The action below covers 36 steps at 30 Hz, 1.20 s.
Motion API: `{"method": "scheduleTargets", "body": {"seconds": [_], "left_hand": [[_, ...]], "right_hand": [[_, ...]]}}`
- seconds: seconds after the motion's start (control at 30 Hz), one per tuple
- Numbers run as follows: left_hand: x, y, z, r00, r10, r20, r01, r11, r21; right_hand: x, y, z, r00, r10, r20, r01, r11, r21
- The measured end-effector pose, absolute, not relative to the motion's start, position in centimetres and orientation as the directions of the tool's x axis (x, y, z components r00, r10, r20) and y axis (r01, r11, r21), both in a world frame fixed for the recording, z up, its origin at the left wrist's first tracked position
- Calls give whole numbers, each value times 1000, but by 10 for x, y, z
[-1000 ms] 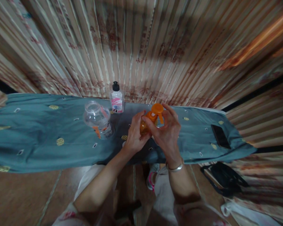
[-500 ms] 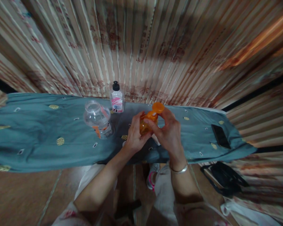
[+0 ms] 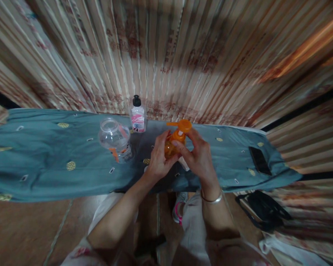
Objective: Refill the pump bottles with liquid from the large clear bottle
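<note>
Over the middle of the table I hold an orange pump bottle, its amber see-through body (image 3: 170,149) partly hidden by my fingers. My left hand (image 3: 158,157) is wrapped round the body. My right hand (image 3: 199,155) closes on the neck and pump, thumb at the collar and fingers behind the orange pump head (image 3: 184,126), whose spout points left. To the left stand a clear plastic jar (image 3: 115,142) with orange print and a clear bottle (image 3: 138,116) with a black cap and pink label. A small white object (image 3: 184,163) lies partly hidden below my hands.
A teal cloth with pineapple prints (image 3: 47,147) covers the table. A black phone (image 3: 259,160) lies near its right end. Pleated curtains (image 3: 161,55) hang behind. A black bag (image 3: 263,210) is on the floor at right.
The pump head has turned, so its spout now shows pointing left. My right hand has shifted slightly with it. The left hand stays about where it was.
</note>
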<state>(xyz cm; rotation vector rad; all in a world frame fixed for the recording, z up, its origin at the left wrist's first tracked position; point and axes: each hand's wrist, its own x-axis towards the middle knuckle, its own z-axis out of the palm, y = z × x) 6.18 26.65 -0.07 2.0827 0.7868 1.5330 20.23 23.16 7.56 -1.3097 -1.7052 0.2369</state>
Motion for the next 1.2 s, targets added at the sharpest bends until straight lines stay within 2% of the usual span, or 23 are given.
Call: {"method": "scheduleTargets", "body": {"seconds": [0.1, 0.2, 0.33, 0.43, 0.67, 0.9, 1.1, 1.2], "left_hand": [[61, 268, -2, 225, 622, 750, 182, -783, 594], [61, 267, -3, 235, 591, 772, 179, -807, 563], [62, 266, -1, 227, 606, 763, 188, -796, 576], [62, 266, 0, 233, 607, 759, 199, -794, 574], [61, 266, -1, 244, 616, 749, 223, -788, 574], [62, 266, 0, 237, 594, 769, 199, -804, 560], [60, 266, -2, 244, 609, 754, 218, -792, 570], [60, 266, -2, 244, 596, 765, 210, -802, 559]], "right_hand": [[196, 233, 73, 116, 791, 601, 706, 360, -610], [197, 232, 75, 124, 790, 601, 715, 349, -606], [206, 227, 82, -41, 855, 517, 619, 428, -658], [208, 228, 83, -115, 854, 507, 579, 472, -665], [196, 232, 75, 138, 809, 572, 677, 345, -650], [210, 228, 81, -115, 873, 473, 555, 452, -698], [199, 233, 75, 101, 841, 532, 686, 329, -649], [198, 232, 76, 106, 834, 541, 700, 324, -637]]}}
